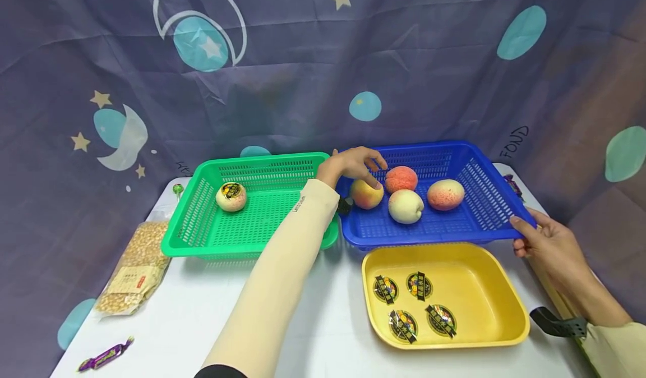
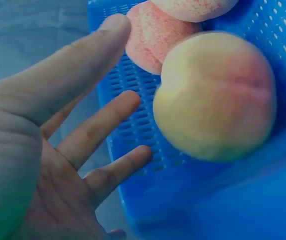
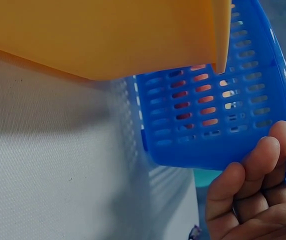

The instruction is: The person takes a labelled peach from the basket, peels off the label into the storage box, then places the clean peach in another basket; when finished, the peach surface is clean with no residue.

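Observation:
My left hand [image 1: 355, 164] reaches over the left side of the blue basket [image 1: 484, 229], fingers spread, beside a yellow-red peach [image 1: 367, 194]. In the left wrist view, a gap shows between the fingers and that peach [image 2: 215, 97]. Near it in the basket lie a red peach [image 1: 401, 179], a cream peach [image 1: 406, 207] and a pink-yellow peach [image 1: 446, 194]. My right hand [image 1: 552, 249] pinches the basket's front right corner, thumb on top of the rim. In the right wrist view, its fingers [image 3: 263, 157] curl under that rim.
Left stands a green basket [image 1: 252, 221] with one stickered peach [image 1: 231, 197]. A yellow tray [image 1: 484, 294] in front holds several round black stickers [image 1: 441, 320]. A bag of corn kernels [image 1: 138, 260], a purple-wrapped candy [image 1: 106, 356] and a lollipop [image 1: 178, 189] lie at the left.

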`<state>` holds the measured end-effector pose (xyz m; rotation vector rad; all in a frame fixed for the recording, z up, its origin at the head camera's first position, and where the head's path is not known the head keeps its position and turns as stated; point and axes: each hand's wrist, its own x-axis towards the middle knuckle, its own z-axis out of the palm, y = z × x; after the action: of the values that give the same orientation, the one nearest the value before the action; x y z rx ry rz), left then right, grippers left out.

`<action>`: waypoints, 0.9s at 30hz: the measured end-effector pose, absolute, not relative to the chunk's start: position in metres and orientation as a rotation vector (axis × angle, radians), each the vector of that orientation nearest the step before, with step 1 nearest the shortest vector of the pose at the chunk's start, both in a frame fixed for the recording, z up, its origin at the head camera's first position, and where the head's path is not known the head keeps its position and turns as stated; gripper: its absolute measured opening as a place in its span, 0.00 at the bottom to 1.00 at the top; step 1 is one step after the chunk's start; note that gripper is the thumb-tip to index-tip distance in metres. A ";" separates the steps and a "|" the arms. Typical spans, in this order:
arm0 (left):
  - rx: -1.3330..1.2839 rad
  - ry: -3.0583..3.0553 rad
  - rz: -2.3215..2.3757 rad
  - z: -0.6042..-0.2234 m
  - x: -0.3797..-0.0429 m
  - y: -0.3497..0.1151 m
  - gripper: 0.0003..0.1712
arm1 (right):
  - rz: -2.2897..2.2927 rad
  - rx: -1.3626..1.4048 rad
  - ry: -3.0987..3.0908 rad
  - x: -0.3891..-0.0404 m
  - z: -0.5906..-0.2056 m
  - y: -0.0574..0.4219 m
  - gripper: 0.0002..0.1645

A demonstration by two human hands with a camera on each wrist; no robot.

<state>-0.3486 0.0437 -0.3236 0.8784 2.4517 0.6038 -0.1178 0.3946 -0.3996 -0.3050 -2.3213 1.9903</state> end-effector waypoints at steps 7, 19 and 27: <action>0.913 2.446 0.663 -0.314 -0.343 0.035 0.24 | 1.893 -0.348 -2.417 -0.118 -0.399 0.392 0.32; 1.070 2.498 0.716 -0.294 -0.314 -0.006 0.19 | 1.913 -0.366 -2.408 -0.117 -0.404 0.399 0.29; 1.078 2.553 0.728 -0.289 -0.285 -0.055 0.20 | 1.783 -0.381 -2.481 -0.122 -0.403 0.394 0.32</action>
<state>-0.2851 -0.0554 -0.2886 1.0784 2.5534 0.7283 -0.1218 0.3939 -0.4034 -0.3808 -2.4806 1.7829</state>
